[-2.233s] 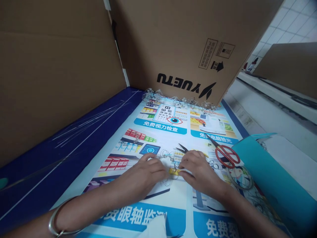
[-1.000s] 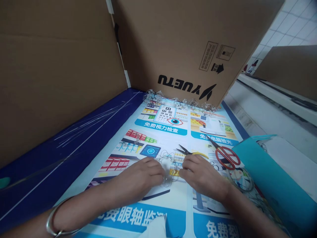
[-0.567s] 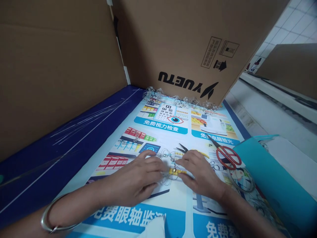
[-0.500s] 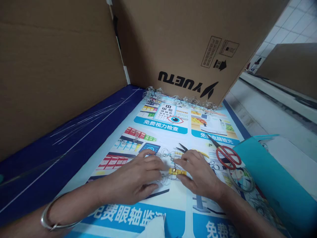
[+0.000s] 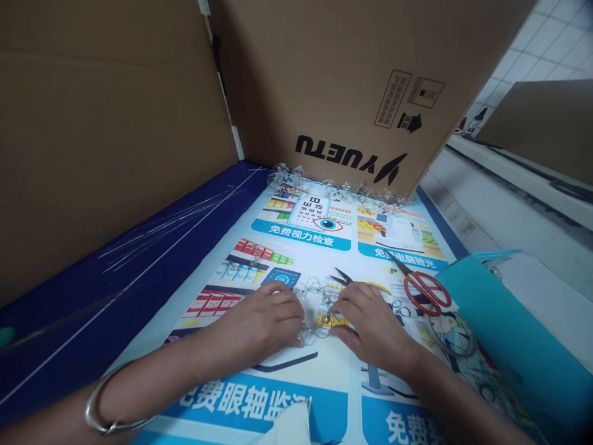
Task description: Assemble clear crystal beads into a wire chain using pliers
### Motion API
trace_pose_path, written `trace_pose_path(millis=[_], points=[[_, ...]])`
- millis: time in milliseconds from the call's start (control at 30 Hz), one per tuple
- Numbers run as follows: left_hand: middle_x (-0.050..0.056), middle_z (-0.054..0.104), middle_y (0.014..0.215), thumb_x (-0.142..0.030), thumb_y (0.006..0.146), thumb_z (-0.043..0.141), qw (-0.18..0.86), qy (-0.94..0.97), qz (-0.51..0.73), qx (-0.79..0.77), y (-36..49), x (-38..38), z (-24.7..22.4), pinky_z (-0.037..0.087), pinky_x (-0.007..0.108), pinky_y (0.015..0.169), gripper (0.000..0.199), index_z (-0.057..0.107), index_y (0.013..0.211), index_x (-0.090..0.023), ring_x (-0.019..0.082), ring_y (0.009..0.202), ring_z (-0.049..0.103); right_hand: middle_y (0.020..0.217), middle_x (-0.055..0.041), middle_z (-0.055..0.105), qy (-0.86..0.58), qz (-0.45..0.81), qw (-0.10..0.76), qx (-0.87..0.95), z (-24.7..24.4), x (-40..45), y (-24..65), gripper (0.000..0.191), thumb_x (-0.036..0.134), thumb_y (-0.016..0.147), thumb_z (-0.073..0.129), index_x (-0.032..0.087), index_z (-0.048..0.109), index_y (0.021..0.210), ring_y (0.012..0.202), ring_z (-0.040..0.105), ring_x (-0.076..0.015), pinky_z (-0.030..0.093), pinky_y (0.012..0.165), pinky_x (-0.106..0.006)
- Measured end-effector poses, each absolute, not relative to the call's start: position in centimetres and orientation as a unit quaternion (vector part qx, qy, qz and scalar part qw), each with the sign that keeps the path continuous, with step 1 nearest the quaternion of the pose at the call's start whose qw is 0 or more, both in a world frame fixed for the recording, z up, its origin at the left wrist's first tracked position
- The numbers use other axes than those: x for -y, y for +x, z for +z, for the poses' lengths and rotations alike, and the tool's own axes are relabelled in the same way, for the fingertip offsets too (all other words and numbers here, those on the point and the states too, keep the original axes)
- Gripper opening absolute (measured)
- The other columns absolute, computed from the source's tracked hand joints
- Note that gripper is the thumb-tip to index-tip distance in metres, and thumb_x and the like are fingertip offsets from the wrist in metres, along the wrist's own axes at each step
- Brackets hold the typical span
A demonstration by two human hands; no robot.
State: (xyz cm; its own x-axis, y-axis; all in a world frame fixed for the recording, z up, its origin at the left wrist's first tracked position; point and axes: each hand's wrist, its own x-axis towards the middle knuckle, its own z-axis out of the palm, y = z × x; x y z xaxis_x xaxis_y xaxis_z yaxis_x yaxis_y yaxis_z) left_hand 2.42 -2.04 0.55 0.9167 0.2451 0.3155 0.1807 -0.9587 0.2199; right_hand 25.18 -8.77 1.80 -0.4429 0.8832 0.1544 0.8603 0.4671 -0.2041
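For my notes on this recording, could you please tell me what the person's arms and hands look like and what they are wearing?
The left hand and right hand are bare, with no gloves, and no sleeves show. A thin silver-coloured bangle circles the left arm, well back from the hand; nothing similar shows on the right arm.

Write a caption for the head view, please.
Left hand and right hand work looped wire on a printed banner beside red-handled scissors.

Printed banner point(image 5: 301, 242) on surface | red-handled scissors point(image 5: 425, 294) | yellow-handled snips point(image 5: 345, 279) | wire loops point(image 5: 312, 293) | teal folder point(image 5: 504, 327)
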Motion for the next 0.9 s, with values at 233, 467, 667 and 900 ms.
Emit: trace_pose_path(millis=[233, 467, 667, 900], points=[[0.001, 0.060, 0.077, -0.026, 0.087, 0.046, 0.076, 0.976, 0.159, -0.129, 2.6, 2.3, 0.4, 0.031, 0.035, 0.081, 0.016, 0.057, 0.080, -0.018, 0.016, 0.083, 0.049, 0.087, -0.0051, 0.054, -0.545, 0.012, 0.118, 0.830, 1.2, 9.4, 24.1, 0.017, 0.033, 0.083, 0.050, 0.019, 0.058, 0.088, 0.090, 0.042, -0.0213, 0.031, 0.080, -0.038], [0.001, 0.058, 0.075, -0.020, 0.085, 0.047, 0.060, 0.977, 0.150, -0.138, 2.7, 3.2, 0.5, 0.030, 0.035, 0.079, 0.011, 0.056, 0.078, -0.019, 0.016, 0.079, 0.048, 0.079, -0.0053, 0.052, -0.575, -0.043, 0.094, 0.812, 0.2, 10.2, 23.0, 0.011, 0.017, 0.083, 0.045, 0.018, 0.056, 0.081, 0.081, 0.041, -0.0195, 0.031, 0.075, -0.036], [0.001, 0.056, 0.074, -0.023, 0.086, 0.046, 0.047, 0.973, 0.164, -0.159, 3.0, 3.6, 0.2, 0.030, 0.036, 0.078, 0.016, 0.054, 0.073, -0.018, 0.016, 0.077, 0.047, 0.075, -0.0060, 0.051, -0.599, -0.087, 0.082, 0.792, -0.2, 10.8, 21.9, 0.010, 0.011, 0.078, 0.046, 0.017, 0.054, 0.074, 0.075, 0.039, -0.0200, 0.030, 0.071, -0.036], [0.002, 0.056, 0.076, -0.030, 0.086, 0.045, 0.079, 0.968, 0.166, -0.172, 3.1, 3.5, 0.8, 0.033, 0.034, 0.076, 0.021, 0.054, 0.073, -0.017, 0.016, 0.078, 0.048, 0.078, -0.0055, 0.051, -0.633, -0.034, 0.110, 0.766, 0.1, 10.8, 21.9, 0.009, 0.016, 0.080, 0.045, 0.018, 0.053, 0.075, 0.079, 0.041, -0.0199, 0.030, 0.074, -0.035]])
